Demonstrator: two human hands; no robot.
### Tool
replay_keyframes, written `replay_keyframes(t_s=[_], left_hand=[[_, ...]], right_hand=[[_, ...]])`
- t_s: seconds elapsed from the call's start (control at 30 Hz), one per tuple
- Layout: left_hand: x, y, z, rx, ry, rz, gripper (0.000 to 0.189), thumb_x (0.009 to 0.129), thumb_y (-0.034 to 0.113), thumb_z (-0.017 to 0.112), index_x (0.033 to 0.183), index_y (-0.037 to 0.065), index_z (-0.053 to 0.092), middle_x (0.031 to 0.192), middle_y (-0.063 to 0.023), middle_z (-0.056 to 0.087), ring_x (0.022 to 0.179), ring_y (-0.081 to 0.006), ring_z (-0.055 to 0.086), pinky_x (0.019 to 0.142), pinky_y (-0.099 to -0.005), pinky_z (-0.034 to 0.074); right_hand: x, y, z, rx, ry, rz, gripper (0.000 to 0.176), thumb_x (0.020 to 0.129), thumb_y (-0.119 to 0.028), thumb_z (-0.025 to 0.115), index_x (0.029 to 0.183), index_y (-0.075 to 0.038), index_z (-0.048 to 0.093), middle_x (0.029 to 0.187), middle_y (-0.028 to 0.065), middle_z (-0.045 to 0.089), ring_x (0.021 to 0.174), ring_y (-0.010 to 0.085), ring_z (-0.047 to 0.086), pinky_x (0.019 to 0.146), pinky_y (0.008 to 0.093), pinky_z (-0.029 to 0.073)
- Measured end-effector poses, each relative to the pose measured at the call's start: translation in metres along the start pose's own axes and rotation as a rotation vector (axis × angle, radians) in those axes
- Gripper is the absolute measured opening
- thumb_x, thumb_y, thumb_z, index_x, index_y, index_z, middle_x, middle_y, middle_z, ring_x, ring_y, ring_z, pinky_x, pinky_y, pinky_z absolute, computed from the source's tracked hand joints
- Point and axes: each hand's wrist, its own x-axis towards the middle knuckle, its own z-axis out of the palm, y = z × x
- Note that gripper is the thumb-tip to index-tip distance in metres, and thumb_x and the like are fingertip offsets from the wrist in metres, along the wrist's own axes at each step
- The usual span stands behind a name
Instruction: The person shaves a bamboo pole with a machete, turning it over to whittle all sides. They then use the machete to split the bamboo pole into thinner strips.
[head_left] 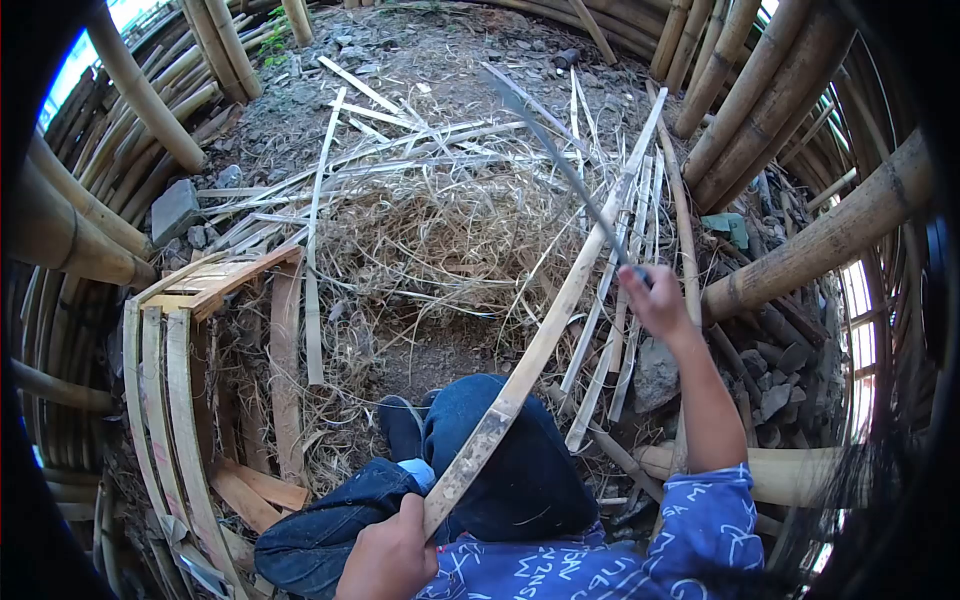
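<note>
My left hand [388,555] is closed around the near end of a long split bamboo strip [545,345]. The strip slants up across my bent knee and away to the far right, its lower part mottled dark. In my right hand [655,300], fingers wrapped round the handle, is a long, narrow machete [572,172]. Its grey blade points up and to the left, blurred toward the tip, and overlaps the strip in this view. Thin curly shavings [430,240] lie heaped on the ground in front of my legs.
A slatted wooden crate [165,385] stands at the left. More split strips [318,240] are scattered over the far ground and beside my right arm. Thick bamboo poles [830,235] fence both sides. A grey block [175,212] and several stones [655,375] lie about.
</note>
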Motion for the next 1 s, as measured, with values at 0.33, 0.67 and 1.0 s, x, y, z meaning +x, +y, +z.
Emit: replay_keyframes(t_s=[0.33, 0.67, 1.0], left_hand=[[-0.002, 0.005, -0.009, -0.297, 0.056, 0.219, 0.04, 0.078, -0.004, 0.05, 0.117, -0.009, 0.04, 0.077, -0.0316, 0.059, 0.073, -0.048, 0.06, 0.061, -0.0521, 0.047], [0.022, 0.002, -0.005, -0.634, -0.233, 0.219, 0.027, 0.084, 0.012, 0.07, 0.096, 0.002, 0.049, 0.069, -0.0032, 0.052, 0.059, -0.0128, 0.048, 0.053, -0.0299, 0.041], [0.028, -0.018, 0.014, -0.981, -0.288, 0.36, 0.027, 0.084, 0.011, 0.073, 0.093, 0.003, 0.048, 0.07, 0.0045, 0.034, 0.062, -0.0059, 0.032, 0.051, -0.0239, 0.03]], right_hand=[[0.006, 0.02, 0.016, 0.063, 0.206, 0.248, 0.069, 0.085, -0.068, 0.055, 0.056, -0.005, 0.05, 0.05, 0.003, 0.049, 0.049, 0.0137, 0.051, 0.047, 0.0321, 0.039], [-0.072, -0.079, 0.064, 0.339, -0.037, 0.044, 0.061, 0.081, -0.06, 0.066, 0.069, -0.001, 0.064, 0.05, 0.0029, 0.052, 0.048, 0.0136, 0.053, 0.047, 0.0307, 0.041], [-0.084, -0.133, 0.053, -0.132, -0.213, -0.196, 0.062, 0.07, -0.064, 0.07, 0.065, -0.003, 0.063, 0.053, 0.0143, 0.056, 0.054, 0.032, 0.063, 0.055, 0.038, 0.05]])
